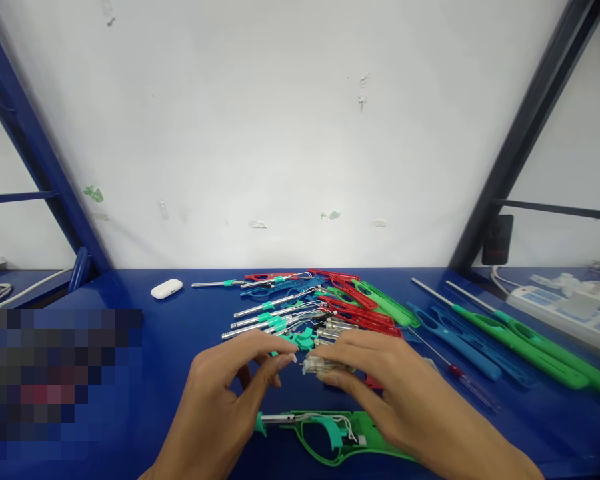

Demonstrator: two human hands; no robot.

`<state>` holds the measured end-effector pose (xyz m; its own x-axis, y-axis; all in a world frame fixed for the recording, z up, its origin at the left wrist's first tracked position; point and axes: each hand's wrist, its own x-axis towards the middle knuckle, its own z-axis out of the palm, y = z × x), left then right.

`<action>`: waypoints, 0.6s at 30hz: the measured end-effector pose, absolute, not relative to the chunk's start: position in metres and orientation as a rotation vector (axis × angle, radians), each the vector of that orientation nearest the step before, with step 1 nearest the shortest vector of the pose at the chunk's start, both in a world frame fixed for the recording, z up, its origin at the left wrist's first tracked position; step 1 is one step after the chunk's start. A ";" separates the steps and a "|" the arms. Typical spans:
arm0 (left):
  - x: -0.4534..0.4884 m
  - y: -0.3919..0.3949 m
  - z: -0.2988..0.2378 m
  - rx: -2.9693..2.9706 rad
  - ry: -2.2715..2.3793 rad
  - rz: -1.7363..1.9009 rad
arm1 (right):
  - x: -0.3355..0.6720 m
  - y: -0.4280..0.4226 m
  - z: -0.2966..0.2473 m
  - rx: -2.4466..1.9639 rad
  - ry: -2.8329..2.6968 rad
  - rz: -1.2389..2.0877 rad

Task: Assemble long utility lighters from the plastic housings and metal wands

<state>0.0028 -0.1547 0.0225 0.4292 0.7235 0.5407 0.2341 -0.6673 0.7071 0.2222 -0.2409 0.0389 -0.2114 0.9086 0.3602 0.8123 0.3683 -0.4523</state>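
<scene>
My left hand (230, 380) pinches a small white piece (295, 359) between thumb and forefinger. Facing it, my right hand (385, 373) grips a clear lighter fuel tank (317, 365), its nozzle end pointing left, a short gap from the white piece. Below both hands lies an open green lighter handle shell (325, 461), fitted with a metal tube (279, 419), a teal trigger (335, 432) and white wires. My right hand hides part of that shell. Just behind my fingers are loose teal triggers (306, 339) and more clear tanks with metal ends (333, 327).
Several metal lighter tubes with wires (255, 320) lie behind the hands, near red shells (363, 313) and a light green shell (387, 303). Blue shells (460, 347), green lighters (525, 353) and a screwdriver (457, 371) lie right. A white case (167, 289) is back left.
</scene>
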 end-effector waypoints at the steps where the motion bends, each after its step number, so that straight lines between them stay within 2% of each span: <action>1: 0.003 -0.155 0.022 2.147 0.819 1.205 | 0.223 -0.242 0.040 -1.489 -2.057 0.232; 18: 0.009 -0.172 0.023 1.983 0.821 1.206 | 0.219 -0.243 0.049 -1.412 -1.995 0.464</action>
<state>0.0085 -0.1724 0.0234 0.3754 0.7855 0.4920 0.1696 -0.5800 0.7968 0.2186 -0.2429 0.0491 -0.2157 0.9299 0.2980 0.7032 0.3597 -0.6132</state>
